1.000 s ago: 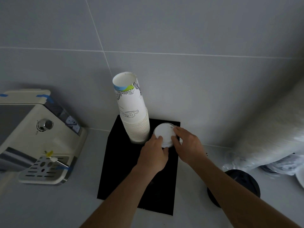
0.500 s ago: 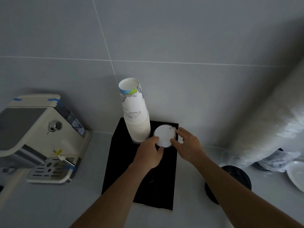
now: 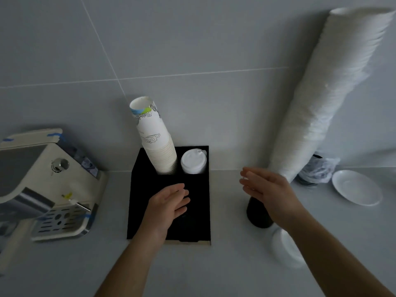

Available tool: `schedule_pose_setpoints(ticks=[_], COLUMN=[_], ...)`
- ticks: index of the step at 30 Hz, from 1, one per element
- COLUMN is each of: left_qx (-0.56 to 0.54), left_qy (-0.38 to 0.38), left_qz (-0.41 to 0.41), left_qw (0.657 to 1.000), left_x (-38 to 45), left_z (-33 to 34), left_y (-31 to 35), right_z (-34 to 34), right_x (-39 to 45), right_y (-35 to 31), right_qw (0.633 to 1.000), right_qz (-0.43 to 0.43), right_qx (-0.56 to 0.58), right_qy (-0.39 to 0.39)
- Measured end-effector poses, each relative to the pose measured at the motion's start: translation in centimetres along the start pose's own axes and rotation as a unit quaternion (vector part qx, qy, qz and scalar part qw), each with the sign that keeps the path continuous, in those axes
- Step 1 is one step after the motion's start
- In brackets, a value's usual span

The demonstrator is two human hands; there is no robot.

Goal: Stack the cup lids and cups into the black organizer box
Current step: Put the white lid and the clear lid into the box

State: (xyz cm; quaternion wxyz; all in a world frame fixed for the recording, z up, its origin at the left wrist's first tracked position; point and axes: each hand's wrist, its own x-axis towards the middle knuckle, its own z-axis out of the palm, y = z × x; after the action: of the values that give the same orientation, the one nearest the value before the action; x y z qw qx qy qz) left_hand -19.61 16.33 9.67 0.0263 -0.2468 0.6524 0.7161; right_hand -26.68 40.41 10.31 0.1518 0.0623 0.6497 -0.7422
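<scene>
The black organizer box [image 3: 197,224] stands on the counter against the tiled wall. A tall stack of printed paper cups [image 3: 155,139] rises from its back left compartment. White cup lids [image 3: 193,161] sit in the back right compartment. My left hand [image 3: 168,202] hovers over the front of the box, fingers apart and empty. My right hand [image 3: 265,189] is off to the right of the box, open and empty, above a black stack of lids [image 3: 256,217]. A long sleeve of white lids [image 3: 325,99] leans on the wall at right.
A cream coffee machine [image 3: 42,181] with a drip tray stands left of the box. A white saucer [image 3: 356,187] lies at the far right, near a plastic bag [image 3: 319,170]. A white lid stack [image 3: 285,247] sits under my right forearm.
Both hands have let go of the white lids, now resting in the back right compartment. My left hand drew back toward me; my right hand moved away to the right.
</scene>
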Motion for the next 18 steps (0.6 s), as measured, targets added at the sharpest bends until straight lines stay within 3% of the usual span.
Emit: schedule_pose_setpoints(ticks=[13,18], left_qx=[0.015,0.021], left_qy=[-0.072,-0.088], left_qz=[-0.116,-0.155], left_qw=[0.991,0.984], left_x=[-5.8,-6.1], left_z=[6.4,8.6], left_y=[-7.2,-9.2], right_z=[-13.4,-15.7], right_x=[-8.5,-9.1], right_y=[4.4,7.0], right_qw=[0.985,0.981], right_qz=[0.033,0.042], right_qx=[0.073,0.042], right_qy=[0.152,0.185])
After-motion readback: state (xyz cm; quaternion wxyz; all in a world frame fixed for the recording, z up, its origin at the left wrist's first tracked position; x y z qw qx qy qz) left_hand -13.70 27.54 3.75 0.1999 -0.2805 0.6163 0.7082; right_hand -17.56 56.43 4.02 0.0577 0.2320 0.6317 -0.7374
